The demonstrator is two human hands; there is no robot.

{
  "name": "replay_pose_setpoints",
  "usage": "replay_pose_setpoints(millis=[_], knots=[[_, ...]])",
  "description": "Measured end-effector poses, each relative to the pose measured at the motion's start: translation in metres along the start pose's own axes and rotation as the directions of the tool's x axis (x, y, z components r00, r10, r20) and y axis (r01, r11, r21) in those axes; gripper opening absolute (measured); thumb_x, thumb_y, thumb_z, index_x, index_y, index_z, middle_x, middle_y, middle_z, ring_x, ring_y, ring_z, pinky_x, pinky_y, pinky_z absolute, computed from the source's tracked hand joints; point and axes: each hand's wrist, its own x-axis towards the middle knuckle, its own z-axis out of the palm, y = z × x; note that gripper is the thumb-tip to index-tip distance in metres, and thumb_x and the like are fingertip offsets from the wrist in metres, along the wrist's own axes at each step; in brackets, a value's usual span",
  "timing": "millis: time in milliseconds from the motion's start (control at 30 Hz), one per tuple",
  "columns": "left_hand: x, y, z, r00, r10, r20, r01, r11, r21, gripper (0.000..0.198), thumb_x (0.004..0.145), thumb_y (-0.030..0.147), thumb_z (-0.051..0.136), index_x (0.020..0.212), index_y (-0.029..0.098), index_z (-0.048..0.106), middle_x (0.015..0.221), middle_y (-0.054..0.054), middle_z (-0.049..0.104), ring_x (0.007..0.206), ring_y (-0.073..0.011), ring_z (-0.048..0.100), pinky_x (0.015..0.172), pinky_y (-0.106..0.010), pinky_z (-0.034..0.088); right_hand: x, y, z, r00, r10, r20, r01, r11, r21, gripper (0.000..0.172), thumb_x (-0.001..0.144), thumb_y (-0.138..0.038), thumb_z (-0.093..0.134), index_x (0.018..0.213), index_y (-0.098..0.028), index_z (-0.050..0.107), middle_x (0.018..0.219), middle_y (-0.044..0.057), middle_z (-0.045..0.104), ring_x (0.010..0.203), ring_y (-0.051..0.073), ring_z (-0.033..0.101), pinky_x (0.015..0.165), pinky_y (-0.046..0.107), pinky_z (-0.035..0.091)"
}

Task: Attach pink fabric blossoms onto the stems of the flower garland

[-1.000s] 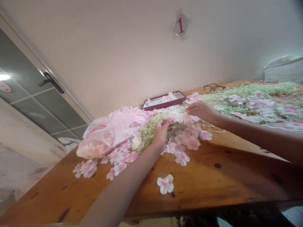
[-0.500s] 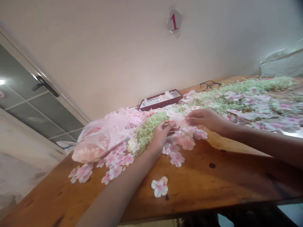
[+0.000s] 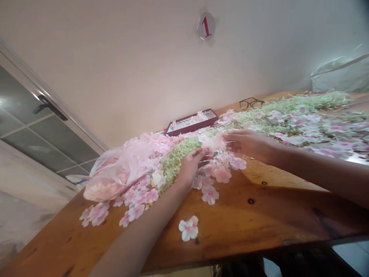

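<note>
The wooden table [image 3: 230,204] carries a strip of pale green shredded moss [image 3: 175,161] strewn with pink artificial blossoms [image 3: 211,184]. My right hand [image 3: 248,144] reaches in from the right, its fingertips on a pale pink blossom [image 3: 213,143] raised above the pile. My left hand [image 3: 190,167] lies on the moss, with its fingertips just below that blossom. Whether the left fingers grip it is hidden. One loose blossom [image 3: 188,228] sits apart on the bare wood near the front edge.
A translucent plastic bag [image 3: 111,181] of pink petals lies at the table's left. Farther back stand a dark red box [image 3: 191,123] of pale petals and black glasses [image 3: 250,103]. More moss and blossoms spread rightward. A glass door [image 3: 40,134] stands at left.
The whole scene drifts left and slightly down in view as my head moves. The pale blossom now shows more fully between my hands, which stay close together.
</note>
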Motion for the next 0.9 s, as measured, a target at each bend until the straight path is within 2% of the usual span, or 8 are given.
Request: replay_pose_setpoints(millis=[167,267,367,433,600,800,900], knots=[[-0.003,0.001,0.003,0.998,-0.067,0.016,0.067,0.998,-0.010,0.024,0.065,0.035,0.059,0.081,0.018,0.059,0.084,-0.004,0.062,0.074,-0.0138,0.059,0.068,-0.026,0.045,-0.004,0.004,0.006,0.997,-0.074,0.016,0.075,0.995,-0.067,0.016,0.066,-0.034,0.059,0.070,-0.018,0.058,0.084,0.004,0.058,0.080,0.014,0.054,0.073,0.026,0.045],[-0.007,0.002,0.007,0.996,-0.074,0.043,0.075,0.997,-0.028,0.021,0.066,0.034,0.059,0.078,0.017,0.058,0.078,-0.003,0.061,0.070,-0.0134,0.059,0.066,-0.025,0.045,-0.007,0.008,0.012,0.993,-0.099,0.067,0.105,0.990,-0.094,0.016,0.066,-0.033,0.059,0.072,-0.017,0.060,0.084,0.003,0.057,0.083,0.013,0.053,0.078,0.027,0.043],[-0.009,0.002,0.010,0.994,-0.081,0.075,0.084,0.996,-0.033,0.021,0.066,0.034,0.058,0.078,0.016,0.057,0.075,-0.003,0.061,0.068,-0.0133,0.059,0.064,-0.025,0.045,-0.009,0.010,0.016,0.990,-0.092,0.110,0.103,0.989,-0.104,0.016,0.067,-0.032,0.057,0.071,-0.017,0.059,0.080,0.002,0.057,0.078,0.012,0.054,0.076,0.027,0.044],[-0.009,0.002,0.010,0.994,-0.077,0.071,0.081,0.996,-0.045,0.022,0.066,0.035,0.057,0.078,0.016,0.057,0.074,-0.003,0.061,0.068,-0.0135,0.059,0.065,-0.026,0.045,-0.010,0.010,0.016,0.991,-0.096,0.089,0.108,0.985,-0.136,0.016,0.068,-0.031,0.057,0.073,-0.016,0.059,0.077,0.003,0.058,0.074,0.012,0.055,0.074,0.027,0.045],[-0.008,0.002,0.009,0.998,-0.059,0.020,0.060,0.992,-0.111,0.030,0.066,0.043,0.055,0.077,0.015,0.057,0.075,-0.004,0.059,0.071,-0.0150,0.057,0.070,-0.030,0.045,-0.008,0.012,0.013,0.974,-0.223,0.038,0.224,0.930,-0.292,0.016,0.068,-0.030,0.056,0.075,-0.016,0.059,0.076,0.003,0.059,0.072,0.012,0.056,0.071,0.027,0.045],[-0.011,0.005,0.009,0.997,-0.063,0.053,0.060,0.997,0.047,0.027,0.063,0.038,0.060,0.080,0.017,0.058,0.079,-0.002,0.059,0.072,-0.0129,0.056,0.073,-0.029,0.044,-0.006,0.015,0.011,0.942,-0.330,0.066,0.327,0.852,-0.408,0.014,0.070,-0.031,0.053,0.073,-0.019,0.058,0.073,0.001,0.059,0.069,0.012,0.056,0.066,0.026,0.045],[-0.011,0.006,0.010,0.999,-0.021,0.045,0.018,0.998,0.054,0.024,0.062,0.035,0.061,0.078,0.017,0.059,0.077,-0.001,0.058,0.070,-0.0114,0.055,0.073,-0.028,0.043,-0.005,0.015,0.011,0.937,-0.342,0.067,0.335,0.832,-0.442,0.015,0.070,-0.032,0.052,0.073,-0.019,0.058,0.072,0.001,0.059,0.068,0.012,0.057,0.064,0.026,0.045]])
